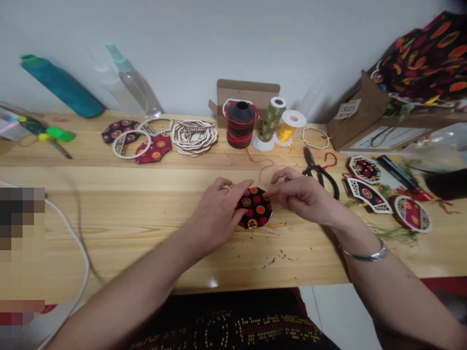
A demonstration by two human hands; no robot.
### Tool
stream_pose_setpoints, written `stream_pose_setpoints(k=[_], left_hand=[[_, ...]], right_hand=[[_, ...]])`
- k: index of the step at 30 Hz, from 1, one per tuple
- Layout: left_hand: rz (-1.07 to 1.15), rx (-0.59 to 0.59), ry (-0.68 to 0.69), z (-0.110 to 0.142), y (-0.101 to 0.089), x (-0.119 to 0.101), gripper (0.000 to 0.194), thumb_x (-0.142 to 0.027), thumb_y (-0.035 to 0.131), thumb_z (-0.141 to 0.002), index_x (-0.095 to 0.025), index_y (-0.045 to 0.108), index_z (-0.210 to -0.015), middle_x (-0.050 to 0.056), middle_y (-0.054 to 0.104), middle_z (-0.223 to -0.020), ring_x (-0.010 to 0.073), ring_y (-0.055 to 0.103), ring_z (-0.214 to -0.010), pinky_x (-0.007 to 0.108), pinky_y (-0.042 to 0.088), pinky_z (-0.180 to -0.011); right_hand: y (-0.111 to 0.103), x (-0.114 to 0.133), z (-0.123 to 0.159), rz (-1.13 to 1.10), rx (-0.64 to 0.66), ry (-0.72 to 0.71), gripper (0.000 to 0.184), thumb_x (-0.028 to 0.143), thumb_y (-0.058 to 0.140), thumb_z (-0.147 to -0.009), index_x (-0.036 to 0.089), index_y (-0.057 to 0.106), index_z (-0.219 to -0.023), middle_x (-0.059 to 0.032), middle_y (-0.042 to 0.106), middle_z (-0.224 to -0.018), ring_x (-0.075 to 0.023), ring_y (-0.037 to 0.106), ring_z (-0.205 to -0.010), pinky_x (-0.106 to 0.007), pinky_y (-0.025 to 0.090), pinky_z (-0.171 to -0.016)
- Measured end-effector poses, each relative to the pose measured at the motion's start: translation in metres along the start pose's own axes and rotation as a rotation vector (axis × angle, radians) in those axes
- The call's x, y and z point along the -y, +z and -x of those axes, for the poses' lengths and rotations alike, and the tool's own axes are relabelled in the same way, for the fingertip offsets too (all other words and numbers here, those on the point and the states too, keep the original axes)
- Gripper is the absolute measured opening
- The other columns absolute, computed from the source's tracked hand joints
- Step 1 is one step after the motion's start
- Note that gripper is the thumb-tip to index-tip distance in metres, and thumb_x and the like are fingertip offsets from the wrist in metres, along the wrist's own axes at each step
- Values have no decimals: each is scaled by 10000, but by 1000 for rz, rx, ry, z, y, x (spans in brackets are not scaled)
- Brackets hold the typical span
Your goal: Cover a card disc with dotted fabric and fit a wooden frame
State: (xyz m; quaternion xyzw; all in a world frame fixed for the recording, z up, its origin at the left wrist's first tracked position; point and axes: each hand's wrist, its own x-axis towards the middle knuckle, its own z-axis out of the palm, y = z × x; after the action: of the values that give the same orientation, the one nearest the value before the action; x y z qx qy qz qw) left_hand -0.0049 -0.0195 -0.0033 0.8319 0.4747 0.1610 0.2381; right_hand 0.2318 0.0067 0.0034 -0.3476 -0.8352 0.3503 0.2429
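Here, the left hand (215,214) held the black floral piece (260,210) by its left side, with the thumb on the printed face and the index finger along the upper left edge, so its fingers were gripping the piece. The right hand (301,194) came in from the other side, its fingers bent and one fingertip at the piece's upper right edge; whether they pinched it could not be told. The piece lay near the front of the wooden surface (138,199), between the two hands, its print of red, orange and green round motifs facing up. Dark scraps (280,256) were scattered just in front of it.

Behind the hands, a stack of pale cut-out frames (195,137) stood left of a dark spool wound with red thread (241,125), a green spool (272,119) and a yellow spool (288,129). Further left, a round frame (117,146) overlapped a maroon floral piece (157,147). Black-handled scissors (321,174) lay beyond the right hand, near a curl of red cord (331,159). Farther right were three framed floral pieces: an octagonal one (365,169), a fan-shaped one (368,195) and an oval one (413,213). A cardboard box (359,119) stood behind them, patterned cloth (426,58) heaped at its top.
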Motion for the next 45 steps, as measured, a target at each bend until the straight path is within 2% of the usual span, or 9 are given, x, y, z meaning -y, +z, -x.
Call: stream_pose_setpoints(k=[5, 10, 16, 22, 25, 30, 36, 42, 45], left_hand=[[19, -35, 15, 0, 1, 1, 536, -165, 544, -845, -171, 437, -1370, 67, 671, -1139, 264, 456, -1147, 448, 426, -969], [13, -53, 46, 1, 4, 1, 538, -169, 525, -860, -176, 416, -1386, 61, 686, -1130, 263, 455, -1138, 453, 423, -971], [-2, -24, -8, 0, 2, 0, 528, -130, 522, -840, -184, 451, -1361, 46, 695, -1134, 264, 483, -1115, 449, 434, -963], [12, -168, -13, -1, -1, -1, 454, -139, 516, -860, -180, 495, -1312, 31, 730, -1067, 242, 516, -1053, 432, 458, -930], [25, -226, 11, -1, -1, -2, 416, -138, 517, -868, -193, 522, -1280, 16, 748, -998, 231, 545, -1001, 421, 474, -897], [9, -157, 11, 0, 1, -1, 412, -130, 530, -868, -181, 522, -1277, 17, 747, -1012, 229, 538, -1013, 406, 474, -898], [-23, -155, -19, 0, 2, -1, 419, -132, 546, -859, -176, 519, -1275, 27, 738, -1031, 227, 535, -1022, 406, 463, -907], [-46, -156, -8, 0, 2, -1, 419, -126, 546, -859, -164, 519, -1276, 33, 734, -1038, 227, 531, -1021, 392, 467, -898], [-58, -159, -29, 0, 2, -1, 413, -134, 549, -861, -165, 524, -1272, 32, 733, -1031, 228, 542, -1011, 391, 469, -892]], right_hand=[[1, -2, 0, 43, -123, -17, 301, -48, 382, -586, 212, 532, -557, -37, 694, -794, -202, 498, -1022, -348, 467, -828], [4, -2, -1, 44, -42, -42, 324, -65, 382, -589, 210, 553, -605, -29, 705, -959, -196, 465, -1103, -369, 442, -914], [3, -3, -1, 66, -24, -20, 322, -72, 384, -588, 205, 549, -580, -39, 700, -903, -198, 479, -1099, -361, 451, -893], [1, -2, 0, 45, -145, -15, 312, -59, 388, -593, 211, 541, -560, -37, 710, -843, -204, 511, -1072, -365, 465, -851], [1, 0, 0, 13, -97, -34, 321, -60, 374, -575, 215, 538, -570, -26, 712, -824, -201, 504, -1074, -364, 463, -858], [2, -1, 0, 2, -6, -21, 325, -66, 365, -577, 211, 536, -589, -29, 683, -779, -195, 503, -1071, -351, 469, -861], [3, -4, -1, 40, -122, -18, 309, -71, 384, -590, 205, 522, -567, -39, 706, -844, -200, 501, -1040, -354, 459, -850], [4, -3, 0, 37, -37, -38, 330, -81, 376, -584, 206, 539, -592, -38, 696, -892, -190, 484, -1088, -350, 451, -890], [5, -5, -1, 59, -64, -10, 321, -78, 379, -589, 204, 530, -572, -45, 698, -877, -196, 492, -1084, -349, 462, -870]])
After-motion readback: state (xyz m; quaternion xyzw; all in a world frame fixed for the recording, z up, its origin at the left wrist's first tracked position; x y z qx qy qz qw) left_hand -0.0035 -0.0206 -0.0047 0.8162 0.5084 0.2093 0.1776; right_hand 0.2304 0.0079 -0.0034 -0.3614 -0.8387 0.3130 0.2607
